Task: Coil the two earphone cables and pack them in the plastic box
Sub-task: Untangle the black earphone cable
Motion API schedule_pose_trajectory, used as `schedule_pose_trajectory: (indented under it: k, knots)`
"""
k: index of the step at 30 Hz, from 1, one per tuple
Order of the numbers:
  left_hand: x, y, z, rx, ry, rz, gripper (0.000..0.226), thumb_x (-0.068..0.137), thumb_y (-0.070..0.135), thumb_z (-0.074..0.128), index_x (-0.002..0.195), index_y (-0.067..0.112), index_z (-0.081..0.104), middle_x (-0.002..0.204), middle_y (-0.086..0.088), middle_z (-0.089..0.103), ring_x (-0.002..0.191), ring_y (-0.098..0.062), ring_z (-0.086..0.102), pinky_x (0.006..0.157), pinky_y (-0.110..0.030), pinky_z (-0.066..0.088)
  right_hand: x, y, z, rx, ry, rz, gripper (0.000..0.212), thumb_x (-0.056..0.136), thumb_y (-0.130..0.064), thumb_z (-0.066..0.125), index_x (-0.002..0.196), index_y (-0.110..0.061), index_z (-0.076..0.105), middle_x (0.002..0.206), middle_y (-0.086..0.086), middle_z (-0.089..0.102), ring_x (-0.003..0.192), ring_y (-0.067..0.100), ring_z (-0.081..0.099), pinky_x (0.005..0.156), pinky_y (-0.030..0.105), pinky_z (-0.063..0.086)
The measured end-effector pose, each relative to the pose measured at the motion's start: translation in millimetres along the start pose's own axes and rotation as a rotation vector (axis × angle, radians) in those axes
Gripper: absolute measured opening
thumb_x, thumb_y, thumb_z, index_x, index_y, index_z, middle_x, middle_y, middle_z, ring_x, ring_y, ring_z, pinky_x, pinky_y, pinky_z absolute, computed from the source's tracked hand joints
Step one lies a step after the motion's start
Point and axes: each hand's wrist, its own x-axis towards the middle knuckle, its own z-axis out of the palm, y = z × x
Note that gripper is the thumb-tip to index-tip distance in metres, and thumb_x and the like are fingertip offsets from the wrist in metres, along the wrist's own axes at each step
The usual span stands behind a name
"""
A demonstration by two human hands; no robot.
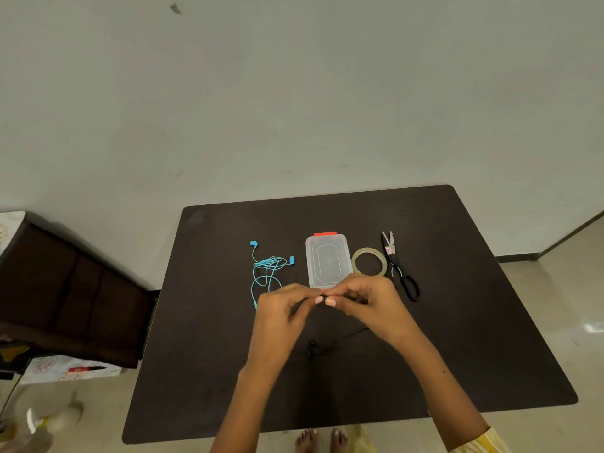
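A blue earphone cable (268,268) lies loosely tangled on the dark table (457,322), left of the clear plastic box (327,259), which is closed with a red clasp at its far end. My left hand (284,308) and my right hand (369,299) meet just in front of the box, fingertips together, both pinching a thin black earphone cable (343,338). The rest of that cable trails down onto the table below my hands, with a black earbud near the middle. The dark cable is hard to make out against the tabletop.
A roll of clear tape (369,261) lies right of the box, and black scissors (400,268) lie right of the tape. A dark wooden cabinet (65,289) stands left of the table. Bare feet (322,441) show at the near table edge.
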Motion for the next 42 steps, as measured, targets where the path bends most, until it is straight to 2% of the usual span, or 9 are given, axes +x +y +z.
schedule_pose_trajectory:
  k: [10,18,22,25,27,29,33,38,42]
  knots:
    - [-2.7,-7.8,-11.9,0.023,0.101,-0.075,0.019,0.079,0.001,0.071,0.09,0.016,0.076,0.087,0.011,0.072,0.081,0.003,0.066,0.069,-0.012,0.05,-4.3,14.6,-20.9,0.053,-0.023,0.167,0.011,0.077,-0.017,0.076,0.088,-0.016,0.077,0.077,-0.002,0.073,0.066,0.007,0.066,0.057,0.019,0.049]
    - [-5.2,-8.2,-17.4,0.035,0.118,-0.104,0.024,0.084,0.004,0.067,0.104,0.015,0.073,0.091,0.008,0.072,0.085,-0.001,0.066,0.072,-0.015,0.052,-6.0,8.6,-22.8,0.054,-0.118,0.137,0.025,0.085,-0.001,0.064,0.107,-0.011,0.072,0.101,-0.004,0.071,0.098,0.005,0.066,0.086,0.017,0.051]
    - [-4.5,-6.6,-22.7,0.074,0.082,-0.142,0.038,0.082,-0.007,0.062,0.111,0.016,0.069,0.101,0.009,0.071,0.082,-0.011,0.068,0.074,-0.016,0.054,-4.6,2.5,-23.8,0.029,-0.019,0.156,0.021,0.077,-0.004,0.074,0.094,-0.016,0.074,0.093,-0.006,0.073,0.09,0.003,0.069,0.085,0.019,0.054]
    - [1.4,4.8,-25.4,0.054,0.02,-0.14,0.044,0.079,-0.009,0.059,0.114,0.018,0.068,0.114,0.01,0.066,0.085,0.007,0.062,0.079,-0.006,0.047,-2.8,-5.6,-20.5,-0.022,-0.001,0.121,0.014,0.073,-0.006,0.078,0.084,-0.015,0.073,0.086,-0.003,0.074,0.083,0.004,0.07,0.079,0.019,0.056]
    - [5.9,15.4,-22.6,0.018,-0.031,-0.107,0.035,0.083,0.002,0.065,0.113,0.019,0.068,0.115,0.012,0.065,0.102,0.009,0.059,0.089,-0.007,0.043,-2.3,-11.2,-15.3,-0.006,-0.021,0.086,0.014,0.072,-0.006,0.079,0.083,-0.012,0.073,0.085,0.0,0.074,0.082,0.008,0.071,0.08,0.023,0.056]
    - [8.7,23.5,-17.9,0.025,-0.067,-0.071,0.024,0.084,0.014,0.069,0.107,0.02,0.071,0.108,0.01,0.069,0.106,0.005,0.059,0.091,-0.009,0.044,-2.1,-16.1,-9.4,0.001,-0.021,0.029,0.014,0.071,-0.006,0.08,0.083,-0.011,0.074,0.086,0.002,0.072,0.083,0.012,0.07,0.082,0.028,0.057]
    - [12.6,29.2,-16.3,-0.049,-0.106,-0.139,0.014,0.082,0.016,0.07,0.095,0.018,0.075,0.088,0.009,0.073,0.087,0.003,0.065,0.074,-0.007,0.046,-0.4,-22.5,-6.1,0.013,0.029,-0.051,0.018,0.068,-0.005,0.081,0.082,-0.014,0.074,0.087,0.001,0.067,0.083,0.016,0.069,0.081,0.032,0.057]
    - [18.7,31.1,-23.0,-0.07,-0.081,-0.21,0.011,0.081,0.012,0.071,0.089,0.017,0.076,0.085,0.01,0.072,0.083,0.0,0.065,0.073,-0.009,0.047,-1.8,-25.8,-6.6,0.026,0.04,0.001,0.024,0.071,-0.004,0.08,0.081,-0.023,0.069,0.088,-0.004,0.069,0.083,0.011,0.07,0.082,0.032,0.058]
    - [24.8,38.1,-30.3,-0.095,-0.039,-0.229,0.013,0.081,0.008,0.071,0.086,0.018,0.076,0.082,0.01,0.071,0.08,-0.003,0.066,0.071,-0.01,0.049,-2.3,-29.4,-11.4,-0.024,0.106,-0.019,0.014,0.069,-0.012,0.082,0.078,-0.014,0.072,0.077,-0.001,0.071,0.075,0.013,0.071,0.075,0.04,0.059]
